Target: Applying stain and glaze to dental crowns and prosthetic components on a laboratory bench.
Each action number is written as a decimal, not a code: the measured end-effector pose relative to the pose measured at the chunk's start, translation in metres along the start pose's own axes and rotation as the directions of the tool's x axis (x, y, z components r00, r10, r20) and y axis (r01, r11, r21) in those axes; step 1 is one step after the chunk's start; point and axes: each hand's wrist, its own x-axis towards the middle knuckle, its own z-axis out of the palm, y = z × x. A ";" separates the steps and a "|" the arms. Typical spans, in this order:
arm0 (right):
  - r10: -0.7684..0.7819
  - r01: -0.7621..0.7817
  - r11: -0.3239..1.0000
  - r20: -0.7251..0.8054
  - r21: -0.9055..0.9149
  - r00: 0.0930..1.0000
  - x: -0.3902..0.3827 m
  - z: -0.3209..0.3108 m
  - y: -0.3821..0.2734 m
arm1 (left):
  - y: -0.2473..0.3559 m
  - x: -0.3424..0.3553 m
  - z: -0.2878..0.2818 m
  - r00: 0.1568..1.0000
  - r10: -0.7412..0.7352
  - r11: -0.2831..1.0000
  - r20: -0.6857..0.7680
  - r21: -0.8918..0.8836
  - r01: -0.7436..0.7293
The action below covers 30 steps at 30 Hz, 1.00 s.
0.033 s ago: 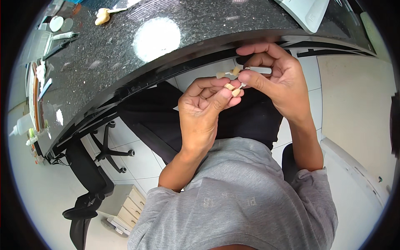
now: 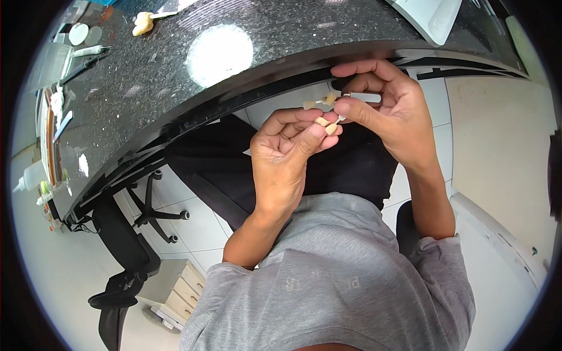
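Observation:
In front of my lap, just off the counter's edge, my two hands meet. My left hand (image 2: 280, 155) pinches a small ivory dental crown (image 2: 321, 121) between thumb and fingers. Right beside the crown is the tooth-shaped tip of a shade tab (image 2: 331, 128). My right hand (image 2: 401, 108) holds this tab by its thin stem, along with more tabs whose tooth-coloured tips (image 2: 309, 105) point left. A white holder piece (image 2: 366, 97) lies between its thumb and fingers. The tabs partly overlap, so where they join is hidden.
A dark speckled counter (image 2: 146, 70) curves ahead, with a yellowish piece on a pale stick (image 2: 143, 23) and a white tray-like object (image 2: 434, 23). Pen-like tools (image 2: 85, 64) and a squeeze bottle (image 2: 30, 176) are at the left. Below stand an office chair (image 2: 126, 240) and a drawer cabinet (image 2: 184, 289).

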 end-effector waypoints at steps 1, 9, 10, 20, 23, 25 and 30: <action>-0.003 0.003 1.000 -0.003 -0.017 1.000 0.001 0.000 0.000 | 0.000 0.000 0.000 1.000 -0.003 1.000 0.002 0.000 0.003; -0.004 0.004 0.996 -0.001 -0.094 1.000 0.007 -0.002 0.001 | -0.003 0.003 -0.002 1.000 0.019 0.999 -0.022 0.033 -0.018; -0.002 0.002 0.996 0.000 -0.085 1.000 0.008 -0.001 0.001 | -0.003 0.004 -0.002 1.000 0.017 0.999 -0.022 0.032 -0.017; 0.003 -0.002 0.996 0.003 -0.091 1.000 0.010 -0.002 0.003 | -0.003 0.006 -0.003 1.000 0.013 1.000 -0.025 0.011 -0.013; -0.022 0.022 1.000 0.019 -0.006 1.000 0.009 -0.004 0.006 | -0.006 0.005 -0.005 0.999 0.002 1.000 -0.039 0.009 -0.002; 0.020 -0.023 0.994 -0.028 -0.103 0.999 0.003 -0.001 0.001 | -0.006 0.003 -0.007 0.998 0.034 0.999 -0.050 0.005 -0.034; 0.001 0.031 0.975 0.146 -0.218 0.989 -0.015 0.009 -0.050 | 0.016 -0.014 -0.019 0.987 0.008 1.000 -0.159 0.001 -0.008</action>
